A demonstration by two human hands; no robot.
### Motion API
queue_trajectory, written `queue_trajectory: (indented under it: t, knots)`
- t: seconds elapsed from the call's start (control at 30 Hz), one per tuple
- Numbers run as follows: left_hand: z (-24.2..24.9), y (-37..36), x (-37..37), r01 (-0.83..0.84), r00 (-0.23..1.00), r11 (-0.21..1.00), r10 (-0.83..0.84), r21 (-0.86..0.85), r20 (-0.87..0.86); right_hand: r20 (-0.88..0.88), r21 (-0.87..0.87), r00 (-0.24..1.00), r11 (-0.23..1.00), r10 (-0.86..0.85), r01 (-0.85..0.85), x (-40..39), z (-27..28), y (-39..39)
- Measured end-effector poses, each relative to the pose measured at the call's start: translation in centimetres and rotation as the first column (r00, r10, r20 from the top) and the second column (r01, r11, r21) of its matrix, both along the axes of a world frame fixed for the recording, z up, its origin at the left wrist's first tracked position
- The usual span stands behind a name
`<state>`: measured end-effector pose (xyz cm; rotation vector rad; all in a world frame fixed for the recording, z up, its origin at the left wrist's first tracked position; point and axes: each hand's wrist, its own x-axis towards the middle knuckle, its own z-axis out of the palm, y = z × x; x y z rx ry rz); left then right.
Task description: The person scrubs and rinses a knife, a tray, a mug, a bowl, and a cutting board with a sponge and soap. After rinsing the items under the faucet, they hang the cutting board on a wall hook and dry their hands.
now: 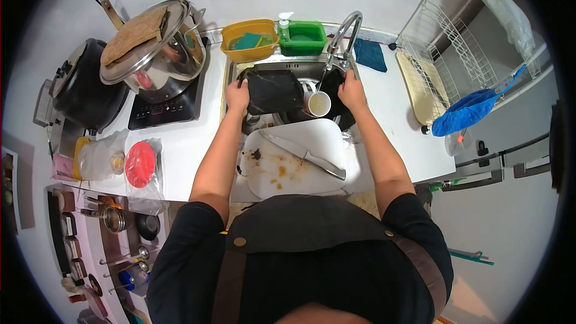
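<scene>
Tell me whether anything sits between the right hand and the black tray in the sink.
Yes. The left hand grips the black tray at its left edge. The right hand rests at the sink's right rim, and a white cup and the tap's spout stand between it and the tray.

Person seen from above, wearing a black short-sleeved shirt (180, 264) whose sleeves end above the elbows, leaving both forearms bare. Over it lies a dark grey apron bib (312, 228) with a curved upper edge, joined to brown straps (429, 273) that run back over each shoulder; a round brass-coloured stud (240, 242) fastens the left strap, with a smaller one at the right. The left hand (237, 95) and right hand (351, 90) are bare, without gloves, rings or a watch.
</scene>
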<state>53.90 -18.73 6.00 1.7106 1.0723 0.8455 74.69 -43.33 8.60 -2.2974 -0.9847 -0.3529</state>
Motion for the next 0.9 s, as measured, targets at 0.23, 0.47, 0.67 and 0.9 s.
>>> queue_trajectory:
  t: [0.23,0.47,0.67,0.9]
  knots:
    - [-0.1,-2.8,0.1,0.067,0.963,0.816,0.098,-0.574,0.252,0.277,0.093,0.952,0.983,0.129,-0.160,-1.8,4.0,3.0]
    - [-0.7,-7.1,3.9,0.251,0.945,0.572,0.031,-0.781,0.326,-0.911,0.382,0.019,0.861,0.411,-0.336,-2.2,5.7,7.2]
    - [-1.3,-6.9,2.3,0.409,0.882,0.391,0.064,-0.825,0.468,-0.557,-0.109,0.826,0.978,0.089,-0.180,3.5,5.4,7.0]
    - [4.6,-5.4,0.2,0.388,0.886,0.907,-0.318,-0.163,0.338,0.027,-0.470,0.993,0.878,0.118,-0.092,11.8,-5.6,9.7]
